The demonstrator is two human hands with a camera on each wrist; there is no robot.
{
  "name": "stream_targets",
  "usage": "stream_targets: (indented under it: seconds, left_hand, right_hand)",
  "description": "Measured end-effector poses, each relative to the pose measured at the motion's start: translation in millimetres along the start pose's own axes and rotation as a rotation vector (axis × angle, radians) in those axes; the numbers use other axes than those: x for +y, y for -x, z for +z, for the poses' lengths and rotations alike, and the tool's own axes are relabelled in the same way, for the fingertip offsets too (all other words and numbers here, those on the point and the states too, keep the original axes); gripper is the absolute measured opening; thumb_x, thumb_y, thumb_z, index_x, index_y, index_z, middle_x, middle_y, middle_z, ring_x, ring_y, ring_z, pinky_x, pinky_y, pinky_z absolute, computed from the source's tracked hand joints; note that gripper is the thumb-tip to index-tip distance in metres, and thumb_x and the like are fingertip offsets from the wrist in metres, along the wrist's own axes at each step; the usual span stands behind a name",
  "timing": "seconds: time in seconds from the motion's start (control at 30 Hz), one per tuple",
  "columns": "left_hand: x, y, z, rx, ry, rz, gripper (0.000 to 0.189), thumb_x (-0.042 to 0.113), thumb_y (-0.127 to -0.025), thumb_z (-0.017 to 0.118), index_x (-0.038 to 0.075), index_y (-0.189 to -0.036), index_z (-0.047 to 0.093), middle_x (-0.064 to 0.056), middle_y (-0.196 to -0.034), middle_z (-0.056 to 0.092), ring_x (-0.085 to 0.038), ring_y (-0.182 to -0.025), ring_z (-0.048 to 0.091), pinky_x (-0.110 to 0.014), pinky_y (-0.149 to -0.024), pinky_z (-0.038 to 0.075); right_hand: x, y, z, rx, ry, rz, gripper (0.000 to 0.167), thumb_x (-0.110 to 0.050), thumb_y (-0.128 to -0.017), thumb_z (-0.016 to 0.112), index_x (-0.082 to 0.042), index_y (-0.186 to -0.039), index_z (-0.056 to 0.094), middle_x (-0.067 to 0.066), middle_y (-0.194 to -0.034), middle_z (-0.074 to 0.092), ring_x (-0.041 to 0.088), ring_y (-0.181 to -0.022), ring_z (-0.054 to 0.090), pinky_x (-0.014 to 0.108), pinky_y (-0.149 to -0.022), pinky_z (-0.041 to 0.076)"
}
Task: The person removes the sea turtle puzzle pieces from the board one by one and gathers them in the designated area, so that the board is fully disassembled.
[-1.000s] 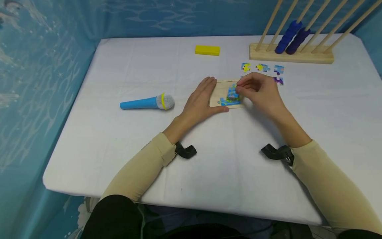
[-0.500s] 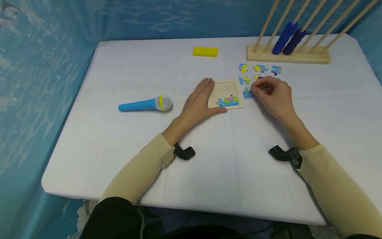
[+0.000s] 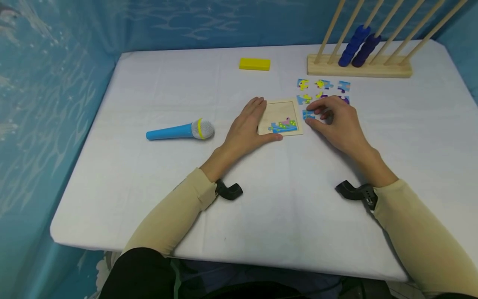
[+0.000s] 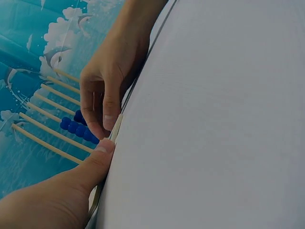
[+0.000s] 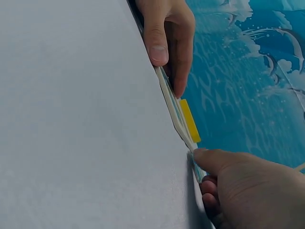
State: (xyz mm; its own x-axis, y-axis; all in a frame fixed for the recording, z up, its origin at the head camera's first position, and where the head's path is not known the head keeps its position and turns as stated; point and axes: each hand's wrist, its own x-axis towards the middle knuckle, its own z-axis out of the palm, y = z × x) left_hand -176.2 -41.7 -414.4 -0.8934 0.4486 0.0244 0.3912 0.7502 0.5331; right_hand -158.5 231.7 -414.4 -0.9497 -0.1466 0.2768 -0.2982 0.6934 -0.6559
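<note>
My left hand [image 3: 248, 120] rests at the left side of a square wooden puzzle tray [image 3: 277, 109], fingers straight along that side and thumb [image 3: 274, 137] at the near edge. Joined blue, green and pink puzzle pieces [image 3: 284, 126] lie in the tray's lower right part. Just right of the tray, my right hand [image 3: 337, 120] pinches a blue puzzle piece [image 3: 308, 115] between thumb and fingertips, low over the table. In the right wrist view the right thumb [image 5: 209, 157] lies at the piece's edge, and the left hand [image 5: 169, 38] touches the tray's far end.
Several loose puzzle pieces [image 3: 303, 84] lie in rows beyond the right hand, some partly covered by it. A wooden bead stand [image 3: 358, 71] with blue and purple beads is at the back right. A yellow block [image 3: 254, 64] lies behind the tray, a blue toy microphone [image 3: 173, 131] to the left.
The right hand moved right, from over the tray to the table beside it, with a blue piece now lying outside the tray. Its fingertips then closed around that piece. The left hand stayed.
</note>
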Motion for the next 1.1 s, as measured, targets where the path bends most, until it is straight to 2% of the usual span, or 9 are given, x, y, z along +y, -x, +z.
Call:
stream_targets:
  seconds: [0.17, 0.27, 0.5, 0.67, 0.9, 1.1]
  left_hand:
    - [-0.1, 1.0, -1.5, 0.005, -0.003, 0.011, 0.112, 0.067, -0.086, 0.078, 0.006, -0.167, 0.028, -0.006, -0.176, 0.024, -0.015, -0.164, 0.014, -0.033, -0.132, 0.022]
    - [-0.4, 1.2, -2.8, 0.008, -0.004, 0.015, 0.112, 0.067, -0.085, 0.079, 0.007, -0.167, 0.03, -0.005, -0.175, 0.025, -0.015, -0.164, 0.015, -0.035, -0.131, 0.024]
    - [-2.3, 0.7, -2.5, 0.006, 0.002, 0.035, 0.111, 0.066, -0.084, 0.08, 0.008, -0.166, 0.033, -0.005, -0.174, 0.029, -0.016, -0.163, 0.018, -0.038, -0.131, 0.026]
    - [-5.1, 5.7, -2.5, -0.011, 0.019, 0.048, 0.108, 0.065, -0.084, 0.081, 0.009, -0.165, 0.035, -0.003, -0.173, 0.032, -0.014, -0.163, 0.018, -0.041, -0.13, 0.028]
    - [-5.6, 6.2, -0.6, -0.021, 0.008, 0.081, 0.107, 0.067, -0.086, 0.078, 0.01, -0.165, 0.035, -0.002, -0.173, 0.032, -0.012, -0.163, 0.017, -0.038, -0.13, 0.028]
    - [-5.3, 7.7, -2.7, -0.009, 0.014, 0.073, 0.107, 0.065, -0.085, 0.08, 0.009, -0.165, 0.036, -0.002, -0.172, 0.033, -0.012, -0.163, 0.018, -0.036, -0.13, 0.027]
  right_hand:
    - [-10, 1.4, 6, 0.091, -0.063, -0.033, 0.02, -0.005, -0.097, 0.074, -0.002, -0.117, 0.074, 0.012, -0.109, 0.07, 0.012, -0.093, 0.06, 0.011, -0.083, 0.046]
    - [-20, 2.7, 11, 0.09, -0.093, -0.069, 0.018, 0.0, -0.097, 0.068, -0.002, -0.114, 0.075, 0.01, -0.106, 0.072, 0.011, -0.093, 0.06, 0.013, -0.082, 0.047]
    - [-34, 9.9, 25, 0.005, -0.056, -0.141, 0.015, -0.001, -0.099, 0.067, -0.007, -0.109, 0.076, 0.005, -0.091, 0.066, 0.013, -0.077, 0.053, 0.018, -0.068, 0.039]
    - [-41, 15.4, 34, -0.052, -0.056, -0.169, 0.012, -0.007, -0.098, 0.072, -0.008, -0.11, 0.076, 0.004, -0.093, 0.066, 0.012, -0.078, 0.053, 0.018, -0.067, 0.039]
    - [-44, 17.9, 34, -0.118, -0.015, -0.128, 0.021, -0.014, -0.095, 0.08, -0.005, -0.113, 0.073, 0.008, -0.099, 0.062, 0.015, -0.084, 0.052, 0.022, -0.073, 0.039]
    - [-48, 11.7, 35, -0.185, 0.006, -0.084, 0.021, -0.012, -0.097, 0.077, -0.002, -0.114, 0.068, 0.011, -0.099, 0.057, 0.019, -0.085, 0.05, 0.026, -0.074, 0.037]
